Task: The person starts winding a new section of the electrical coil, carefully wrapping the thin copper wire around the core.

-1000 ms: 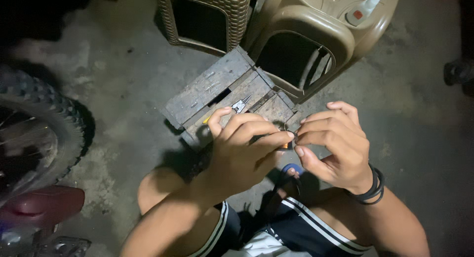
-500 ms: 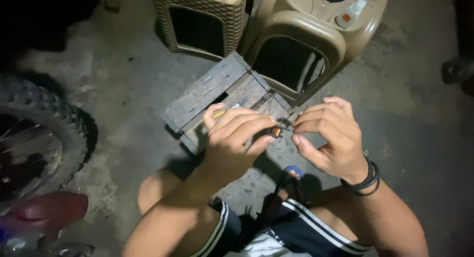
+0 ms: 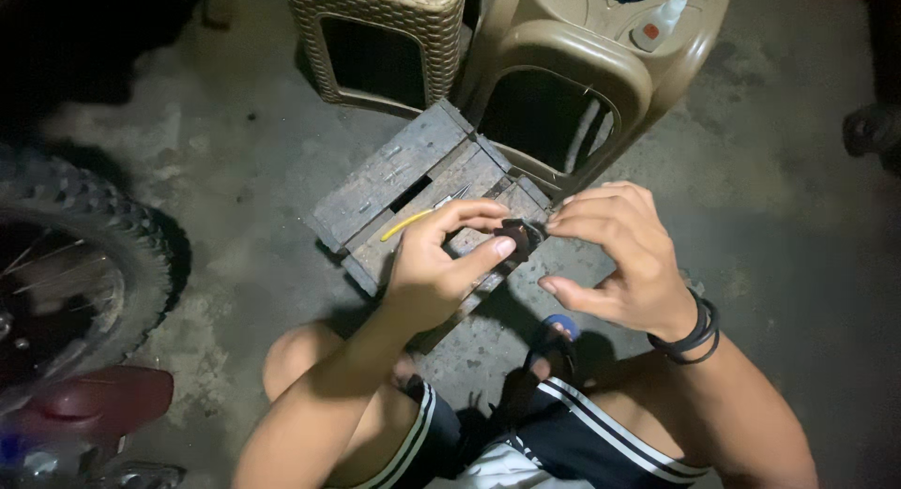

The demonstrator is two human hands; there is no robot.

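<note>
Left hand [image 3: 436, 268] and right hand [image 3: 619, 259] both pinch a small dark part [image 3: 517, 236]; wooden crate [image 3: 394, 184] directly beneath the grip.

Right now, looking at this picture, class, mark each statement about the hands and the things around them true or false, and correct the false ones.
1. Both hands pinch one small dark part. True: the left hand and right hand meet on the small dark part.
2. A yellow-handled tool lies on the wooden stool. True: the yellow-handled tool rests on the wooden stool.
3. The knobbly tyre is on the picture's right. False: the knobbly tyre is at the left.
4. The left wrist wears black bands. False: the black bands are on the right wrist.
</note>
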